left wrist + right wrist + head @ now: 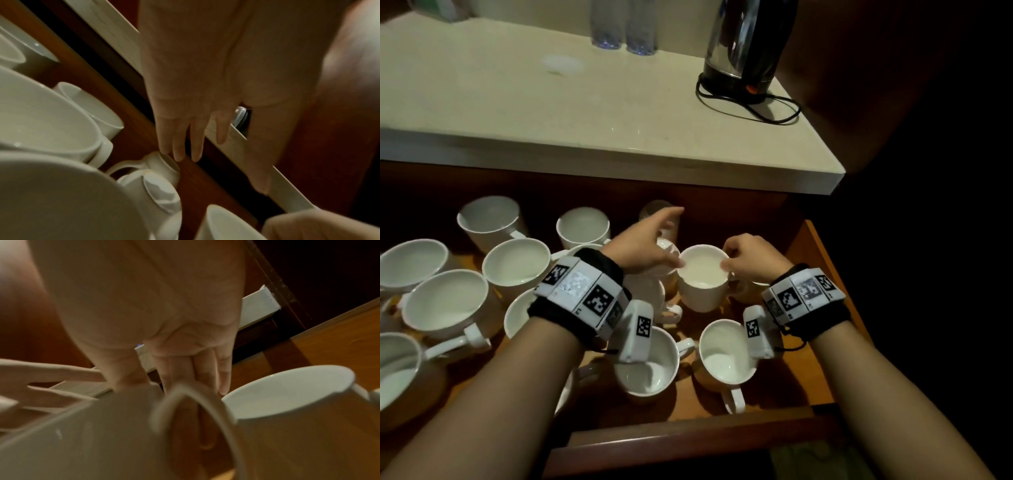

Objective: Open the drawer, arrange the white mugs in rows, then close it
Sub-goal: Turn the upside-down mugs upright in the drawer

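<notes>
White mugs [516, 262] crowd open drawer [822, 260], leftmost cut off by frame edge. Left hand [643, 245] reaches over centre, fingers straight and spread, hiding mugs beneath. Right hand [748, 258] pinches rim of upright mug [702, 277]; handle hidden in head view. Kettle [746, 48] on counter [517, 113], top cropped.

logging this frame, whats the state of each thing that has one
drawer: open
mug: upright, held at the rim
right hand: pinches the mug's rim
left hand: fingers straight, reaching past the mugs
kettle: on its base, on the counter
</notes>
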Tool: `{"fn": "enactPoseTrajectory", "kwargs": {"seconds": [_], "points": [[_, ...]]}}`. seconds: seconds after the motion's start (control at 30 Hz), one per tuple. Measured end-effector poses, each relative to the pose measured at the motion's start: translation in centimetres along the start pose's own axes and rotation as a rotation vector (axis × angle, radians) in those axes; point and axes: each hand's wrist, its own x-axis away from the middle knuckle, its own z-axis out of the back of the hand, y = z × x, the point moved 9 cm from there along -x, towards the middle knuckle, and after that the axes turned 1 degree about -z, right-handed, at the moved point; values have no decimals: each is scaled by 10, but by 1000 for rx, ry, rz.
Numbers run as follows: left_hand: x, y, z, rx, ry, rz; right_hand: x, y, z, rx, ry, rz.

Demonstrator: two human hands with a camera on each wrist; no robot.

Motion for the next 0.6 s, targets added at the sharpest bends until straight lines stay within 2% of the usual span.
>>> {"fn": "enactPoseTrajectory", "kwargs": {"seconds": [0.1, 0.17, 0.27, 0.5, 0.6], "points": [[-1, -15, 20, 76, 139, 69, 0, -4, -7, 186, -39, 33], [-1, -26, 25, 111, 179, 131, 0, -9, -11, 234, -73, 54], [2, -38, 30, 114, 190, 201, 1, -17, -18, 342, -142, 103], [8, -40, 64, 53, 193, 185, -6, -21, -28, 474, -231, 99], [10, -51, 77, 48, 213, 193, -15, -28, -16, 496, -179, 78]]}}
